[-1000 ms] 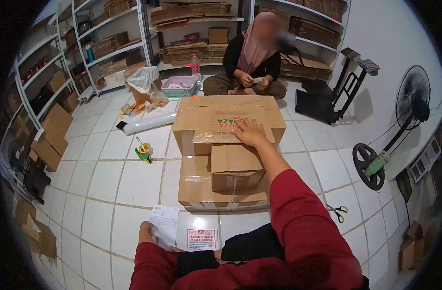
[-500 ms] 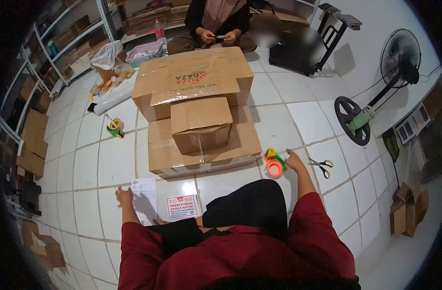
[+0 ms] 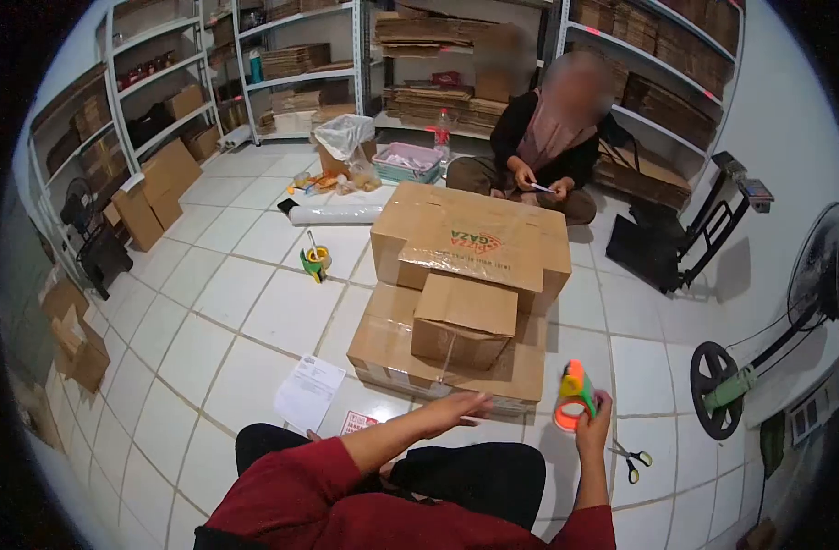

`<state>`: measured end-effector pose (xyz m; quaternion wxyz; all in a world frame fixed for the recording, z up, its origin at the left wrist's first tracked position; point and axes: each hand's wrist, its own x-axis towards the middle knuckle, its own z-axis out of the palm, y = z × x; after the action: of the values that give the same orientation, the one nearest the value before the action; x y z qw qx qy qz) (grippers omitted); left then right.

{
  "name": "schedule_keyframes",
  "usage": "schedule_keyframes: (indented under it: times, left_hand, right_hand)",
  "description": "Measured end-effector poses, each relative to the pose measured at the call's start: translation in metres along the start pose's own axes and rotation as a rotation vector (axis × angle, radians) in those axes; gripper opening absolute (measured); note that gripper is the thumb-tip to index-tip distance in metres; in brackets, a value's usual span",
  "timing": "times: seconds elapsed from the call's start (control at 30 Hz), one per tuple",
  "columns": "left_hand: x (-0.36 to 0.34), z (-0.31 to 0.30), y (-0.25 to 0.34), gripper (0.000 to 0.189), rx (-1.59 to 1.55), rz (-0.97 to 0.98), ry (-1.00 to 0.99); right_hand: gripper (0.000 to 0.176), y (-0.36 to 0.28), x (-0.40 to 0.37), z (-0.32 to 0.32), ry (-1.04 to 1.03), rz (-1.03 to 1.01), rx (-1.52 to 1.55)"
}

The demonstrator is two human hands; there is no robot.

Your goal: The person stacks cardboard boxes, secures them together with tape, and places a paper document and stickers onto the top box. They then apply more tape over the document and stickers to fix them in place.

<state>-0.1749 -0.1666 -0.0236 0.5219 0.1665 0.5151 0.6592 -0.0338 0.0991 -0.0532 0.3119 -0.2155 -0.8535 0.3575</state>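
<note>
My right hand (image 3: pixel 595 418) grips a green and orange tape dispenser (image 3: pixel 577 394) to the right of the stacked boxes. Reaching across my lap, my left hand (image 3: pixel 454 412) is open, fingers spread, near the front edge of the wide bottom carton (image 3: pixel 383 344). A smaller brown box (image 3: pixel 465 316) and a large carton with pizza print (image 3: pixel 474 240) rest on that carton. On the floor lie a printed paper sheet (image 3: pixel 311 390) and a red-and-white label (image 3: pixel 357 422), partly hidden by my left arm. Black-handled scissors (image 3: pixel 632 460) lie beside my right wrist.
Across the boxes sits another person (image 3: pixel 557 128) holding a small white item. A second tape dispenser (image 3: pixel 316 261) and a plastic roll (image 3: pixel 337 214) lie at left. A fan (image 3: pixel 731 390) and platform scale (image 3: pixel 676 243) stand at right; shelves (image 3: pixel 300 80) line the back.
My right hand has taken hold of the tape dispenser and raised it. My left hand has moved right, from the paper to the front of the boxes. The view has shifted, showing more shelves.
</note>
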Motion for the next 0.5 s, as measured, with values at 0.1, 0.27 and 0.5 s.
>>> schedule_keyframes:
  times: [0.1, 0.27, 0.5]
  left_hand:
    - [0.018, 0.021, 0.030, 0.051, -0.347, -0.021, -0.159]
    - [0.003, 0.013, 0.051, 0.038, -0.405, 0.095, -0.079]
    - [-0.013, -0.031, 0.065, 0.019, -0.021, 0.249, 0.314]
  right_hand:
    - [0.064, -0.098, 0.010, -0.008, -0.162, -0.221, -0.039]
    - [0.064, -0.133, 0.014, 0.014, -0.238, -0.385, -0.080]
    - [0.070, -0.171, 0.042, 0.057, -0.385, -0.557, 0.033]
